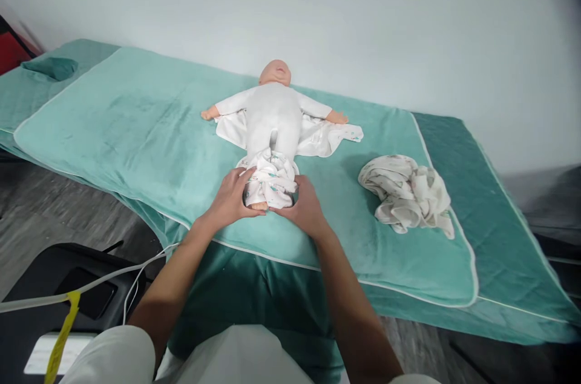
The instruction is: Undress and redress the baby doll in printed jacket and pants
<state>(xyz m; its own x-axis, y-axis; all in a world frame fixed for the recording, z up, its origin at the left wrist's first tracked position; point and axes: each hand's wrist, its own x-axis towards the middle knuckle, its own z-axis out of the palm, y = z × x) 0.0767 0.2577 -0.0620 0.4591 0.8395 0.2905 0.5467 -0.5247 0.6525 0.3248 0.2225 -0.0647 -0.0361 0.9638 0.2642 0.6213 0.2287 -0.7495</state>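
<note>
Sleeve [115, 357] — L fingers [236, 182], R fingers [303, 188] @ cloth [271, 175] rnd doll legs [285, 145]

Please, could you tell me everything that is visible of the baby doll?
The baby doll lies on its back on the green mat, head toward the wall, arms spread wide. Its head and small hands look like smooth pinkish plastic; its torso and arms look covered in white fabric. White cloth lies spread under its upper body. Bunched printed cloth surrounds its lower legs; one foot partly shows. The person's left hand and right hand hold this cloth from both sides.
</note>
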